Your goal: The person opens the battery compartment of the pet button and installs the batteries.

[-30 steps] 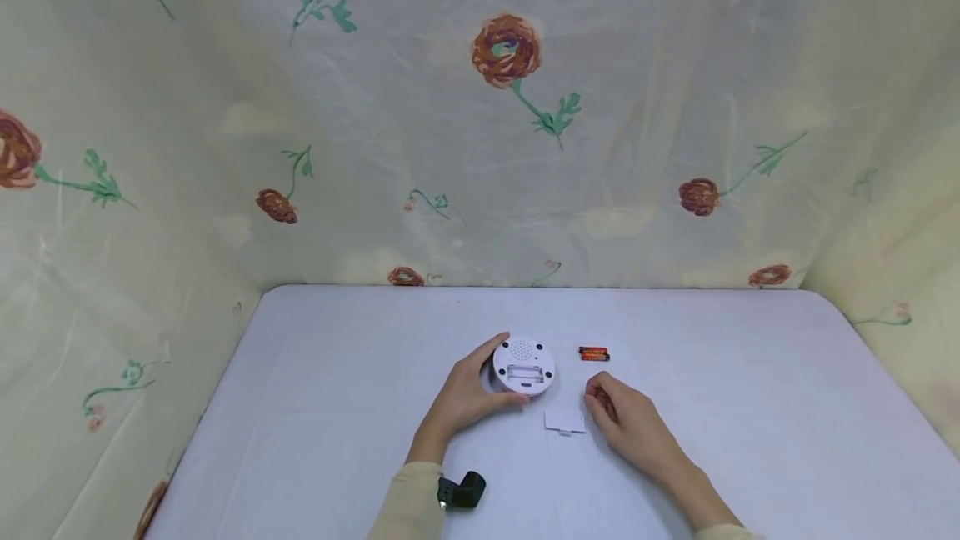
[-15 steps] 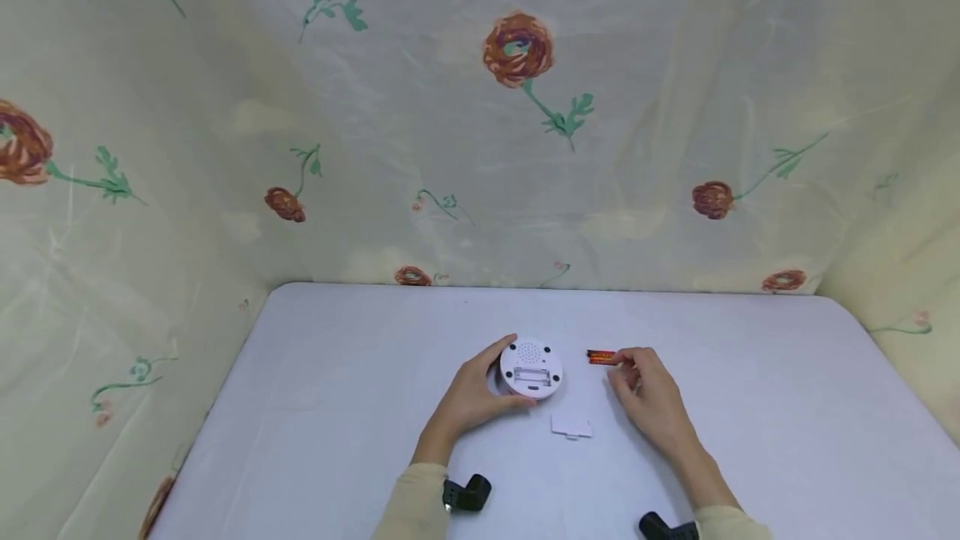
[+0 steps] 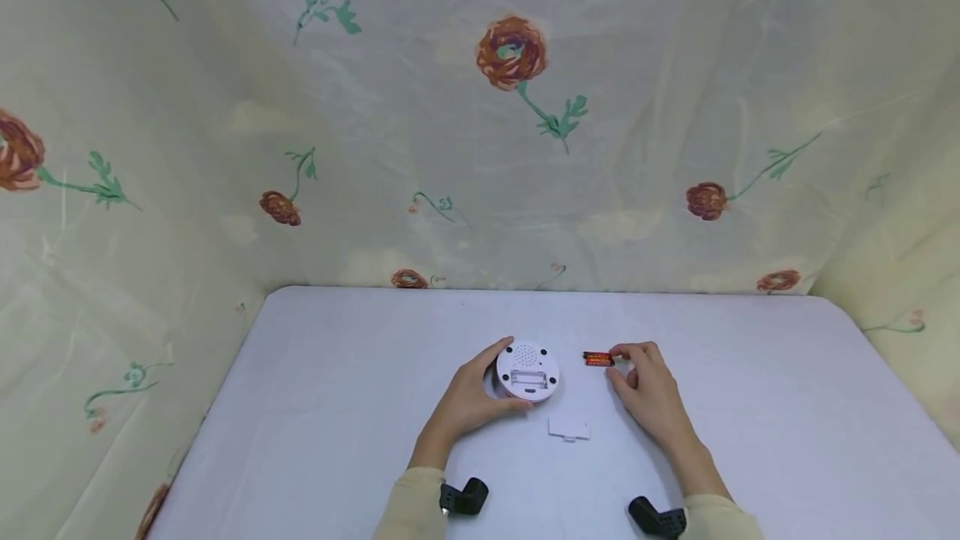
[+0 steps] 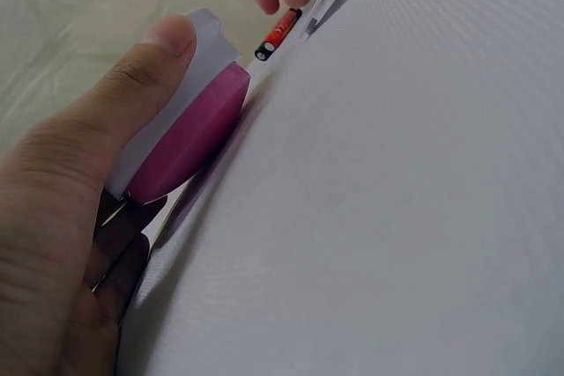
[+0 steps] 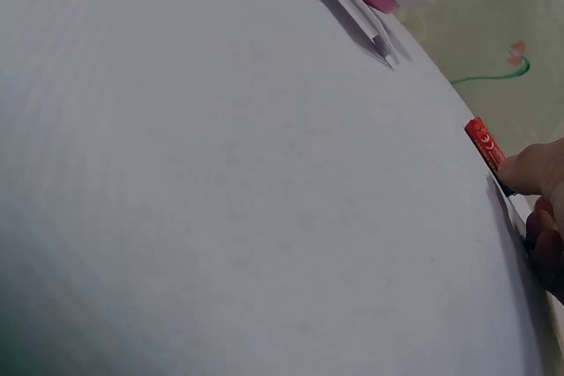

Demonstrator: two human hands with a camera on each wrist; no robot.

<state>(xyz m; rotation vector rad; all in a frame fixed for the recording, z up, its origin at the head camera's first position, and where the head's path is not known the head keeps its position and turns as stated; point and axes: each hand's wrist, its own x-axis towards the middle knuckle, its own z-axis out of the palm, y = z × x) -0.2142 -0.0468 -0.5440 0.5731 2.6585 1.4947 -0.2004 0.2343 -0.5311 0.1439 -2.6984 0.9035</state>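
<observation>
A round white-and-pink device (image 3: 528,350) lies with its underside up, showing speaker holes, dark feet and an uncovered battery compartment. My left hand (image 3: 467,397) grips it from the left, thumb at the near rim and fingers round the far side. In the left wrist view the thumb presses on the white part above the pink body (image 4: 198,129). To the right lie two red-and-black batteries (image 3: 597,359), side by side. My right hand (image 3: 651,394) pinches their right end between thumb and index finger. In the right wrist view the thumb overlaps one battery (image 5: 484,140).
A small white battery cover (image 3: 568,428) with a tab lies on the table in front of the device. The white-covered table (image 3: 337,373) ends at a flowered curtain (image 3: 600,215) behind and at both sides. Dark cameras (image 3: 465,496) are strapped to both wrists.
My right hand has moved up and to the right, from beside the battery cover to the right end of the batteries. The left hand keeps its grip on the device, which stays in place.
</observation>
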